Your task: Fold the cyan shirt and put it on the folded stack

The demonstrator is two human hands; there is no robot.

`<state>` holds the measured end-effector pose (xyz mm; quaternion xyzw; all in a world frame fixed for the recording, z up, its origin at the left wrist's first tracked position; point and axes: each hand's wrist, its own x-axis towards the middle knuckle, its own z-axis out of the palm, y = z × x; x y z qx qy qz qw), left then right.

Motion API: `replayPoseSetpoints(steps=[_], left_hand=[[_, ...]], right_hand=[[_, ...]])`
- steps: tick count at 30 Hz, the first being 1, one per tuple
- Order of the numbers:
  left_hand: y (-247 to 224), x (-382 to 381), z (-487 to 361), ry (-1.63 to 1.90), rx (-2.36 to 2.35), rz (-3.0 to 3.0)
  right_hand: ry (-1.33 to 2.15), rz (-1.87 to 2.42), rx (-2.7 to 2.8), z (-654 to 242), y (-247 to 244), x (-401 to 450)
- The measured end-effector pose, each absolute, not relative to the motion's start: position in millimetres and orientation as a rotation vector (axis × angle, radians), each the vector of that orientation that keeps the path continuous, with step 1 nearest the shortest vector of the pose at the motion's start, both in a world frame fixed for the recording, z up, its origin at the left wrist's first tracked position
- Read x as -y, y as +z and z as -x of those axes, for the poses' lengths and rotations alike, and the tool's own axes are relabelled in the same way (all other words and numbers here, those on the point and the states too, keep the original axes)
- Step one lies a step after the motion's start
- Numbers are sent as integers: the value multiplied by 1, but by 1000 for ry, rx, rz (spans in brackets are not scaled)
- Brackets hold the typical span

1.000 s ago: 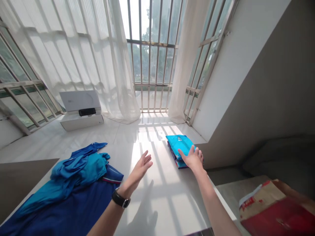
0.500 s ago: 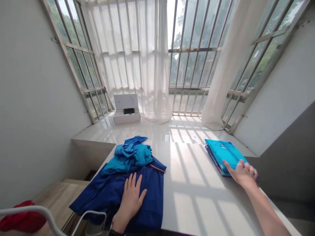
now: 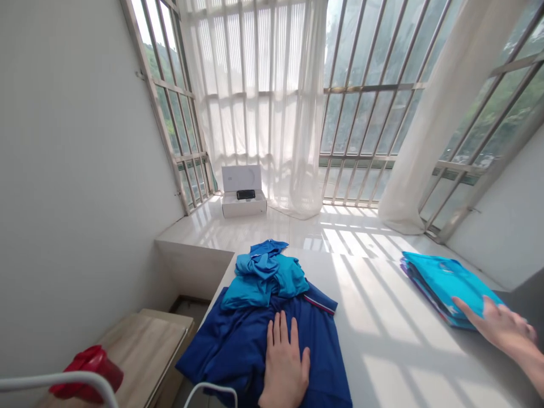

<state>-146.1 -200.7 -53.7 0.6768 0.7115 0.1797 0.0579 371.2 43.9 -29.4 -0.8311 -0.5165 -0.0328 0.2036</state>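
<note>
My left hand [image 3: 285,362] lies flat with its fingers stretched out on a dark blue garment with a striped collar [image 3: 325,303], spread over the near left of the white table. Just beyond its fingertips is a crumpled heap of teal and blue clothes [image 3: 266,277]. At the right, my right hand [image 3: 501,326] rests on the near corner of a stack of folded clothes [image 3: 450,283], a bright turquoise one on top. Its thumb is spread away from the other fingers, which lie on the stack, slightly blurred.
A white box [image 3: 244,205] with its lid up and a black device [image 3: 245,194] in it stands on the window ledge. White curtains [image 3: 289,113] hang before the barred windows. Lower left are a red object [image 3: 91,371], a wooden board [image 3: 140,343] and a white tube [image 3: 85,378].
The view has turned left, so everything appears further right. My left hand stays flat on the dark blue garment, and my right hand stays on the folded stack.
</note>
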Motion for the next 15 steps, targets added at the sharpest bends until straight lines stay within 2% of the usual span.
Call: replayPoseSetpoints(steps=[9,15], left_hand=[[-64,197,147,554,-2150,-2041],[-64,199,145,540,-2205,-2029]], right_hand=[[110,2314,1329,-387,-32,-56],[-41,2252,1475,-408,-60,-63]])
